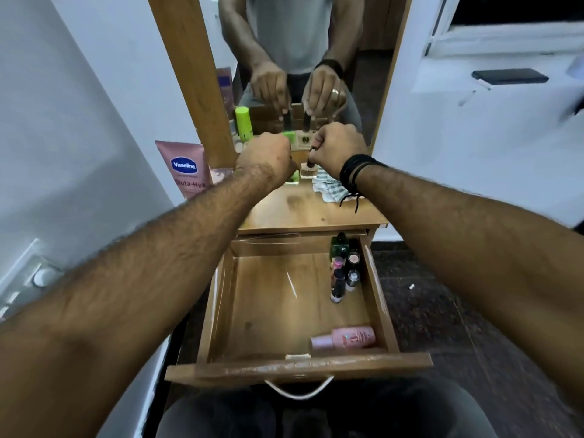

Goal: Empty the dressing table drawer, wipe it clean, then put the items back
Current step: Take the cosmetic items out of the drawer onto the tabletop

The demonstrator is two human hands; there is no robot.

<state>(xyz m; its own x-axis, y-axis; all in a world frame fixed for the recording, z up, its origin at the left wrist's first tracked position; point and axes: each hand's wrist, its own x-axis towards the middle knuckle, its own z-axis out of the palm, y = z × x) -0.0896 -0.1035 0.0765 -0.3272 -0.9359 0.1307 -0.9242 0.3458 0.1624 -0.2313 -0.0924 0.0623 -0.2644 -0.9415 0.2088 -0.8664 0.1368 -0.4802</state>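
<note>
The wooden drawer (376, 289) stands pulled out below the dressing table top (303, 207). Inside it, several small bottles (343, 267) stand along the right wall, and a pink bottle (344, 338) lies at the front right. Both my hands are over the back of the table top by the mirror. My left hand (268, 159) is closed around a small green bottle (294, 178), mostly hidden. My right hand (338, 150) pinches the dark cap of a small clear bottle (308, 172) standing on the table.
A pink Vaseline tube (186, 169) leans at the table's left. A green-capped bottle (243, 121) stands by the mirror (294, 58). A striped cloth (328, 188) lies under my right wrist. White wall on the left, dark floor on the right.
</note>
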